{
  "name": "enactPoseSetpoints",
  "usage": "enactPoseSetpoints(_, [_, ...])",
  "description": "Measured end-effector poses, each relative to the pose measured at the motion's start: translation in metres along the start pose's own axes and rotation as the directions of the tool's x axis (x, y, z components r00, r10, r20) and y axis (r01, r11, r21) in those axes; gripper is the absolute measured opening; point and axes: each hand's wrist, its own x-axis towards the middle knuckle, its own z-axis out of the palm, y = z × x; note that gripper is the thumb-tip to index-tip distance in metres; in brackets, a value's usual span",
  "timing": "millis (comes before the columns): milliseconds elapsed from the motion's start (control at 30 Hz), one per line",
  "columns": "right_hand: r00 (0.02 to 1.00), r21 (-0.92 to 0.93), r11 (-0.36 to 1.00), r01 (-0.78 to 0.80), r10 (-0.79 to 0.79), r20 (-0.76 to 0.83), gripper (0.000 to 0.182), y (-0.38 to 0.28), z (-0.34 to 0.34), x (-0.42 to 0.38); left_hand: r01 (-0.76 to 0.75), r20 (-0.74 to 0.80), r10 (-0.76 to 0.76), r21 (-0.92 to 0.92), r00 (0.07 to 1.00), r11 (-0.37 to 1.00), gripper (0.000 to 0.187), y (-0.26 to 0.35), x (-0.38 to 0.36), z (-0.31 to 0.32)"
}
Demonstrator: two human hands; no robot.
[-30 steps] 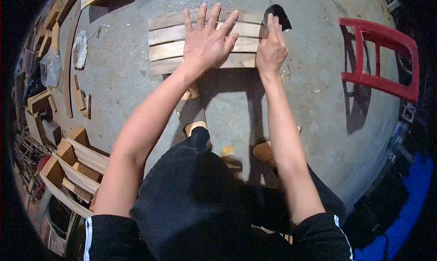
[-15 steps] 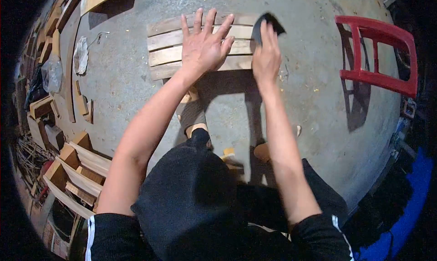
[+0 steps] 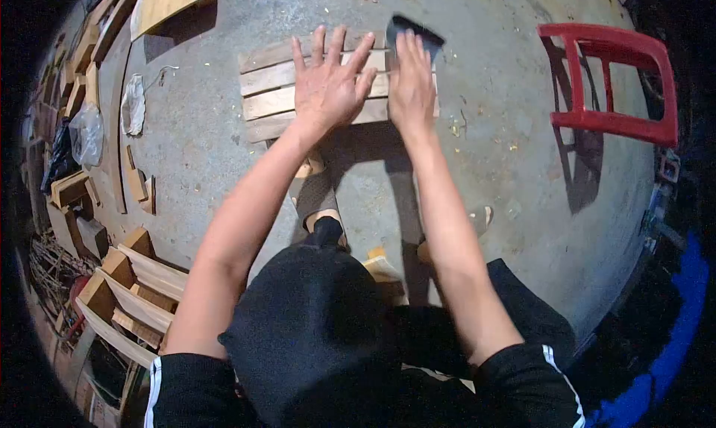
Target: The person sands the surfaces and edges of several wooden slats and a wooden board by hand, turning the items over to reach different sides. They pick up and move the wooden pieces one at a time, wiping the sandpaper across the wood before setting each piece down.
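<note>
Grey concrete floor [image 3: 500, 174] spreads beneath pale, gently curved wooden slats [image 3: 270, 101], which lie under the left hand [image 3: 328, 94], its fingers splayed wide; beside it, the right hand [image 3: 412, 92] holds a dark sheet [image 3: 415, 27].

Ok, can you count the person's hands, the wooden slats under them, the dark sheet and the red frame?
Left hand and right hand: 2
Wooden slats: 4
Dark sheet: 1
Red frame: 1
Total: 8

sheet [image 3: 419, 29] on slats [image 3: 272, 101] — frame [image 3: 576, 74] to their right
</note>
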Motion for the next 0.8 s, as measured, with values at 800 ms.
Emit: enactPoseSetpoints(800, [0.999,-0.030,0.998,-0.049,0.049,0.013,0.046,0.030,-0.015,0.022,0.029,0.043,-0.026,-0.055,0.999,0.998,0.057,0.001,0.000,-0.006])
